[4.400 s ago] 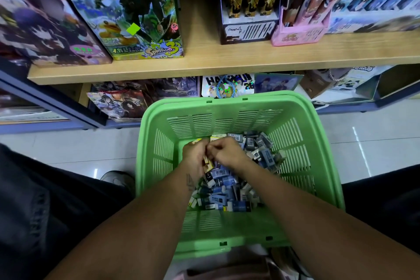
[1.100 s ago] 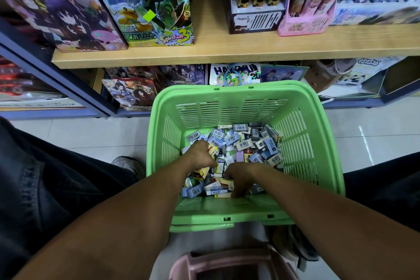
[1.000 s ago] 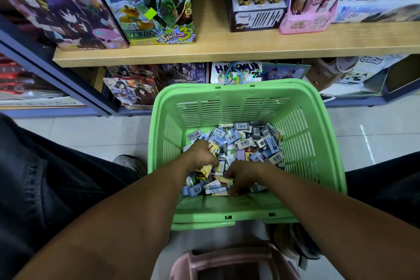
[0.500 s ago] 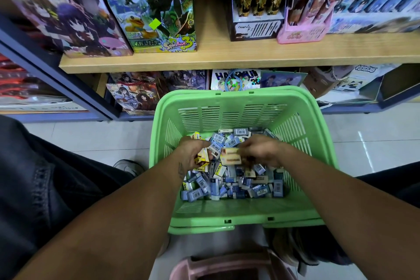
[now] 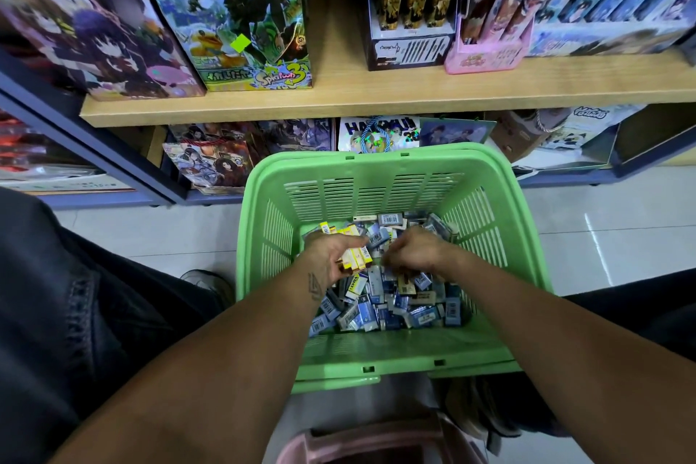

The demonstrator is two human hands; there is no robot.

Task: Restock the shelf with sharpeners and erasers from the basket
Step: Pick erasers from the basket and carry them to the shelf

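The left hand [image 5: 331,254] is gripping a stack of small yellow boxes [image 5: 354,260], fingers curled round them, just above the heap of small packets [image 5: 384,298] lying in the green basket [image 5: 376,166]. Just beside it, the right hand [image 5: 412,254] is curling down into the heap; what it grasps cannot be told. Beyond both, the basket is sitting on pale glossy floor tiles [image 5: 602,230] below a wooden shelf [image 5: 376,98] that is carrying illustrated boxes [image 5: 229,11].

Upper wooden shelf board [image 5: 376,102]: tall illustrated Splatoon 3 box [image 5: 233,11], purple anime-art box [image 5: 86,23] to its left, black display carton with gold-patterned packs [image 5: 410,0], pink cardboard display carton [image 5: 486,56]. Below: Haikyu gift bag with blue cord handle [image 5: 376,132]. Pink plastic tub [image 5: 376,444] at near edge.
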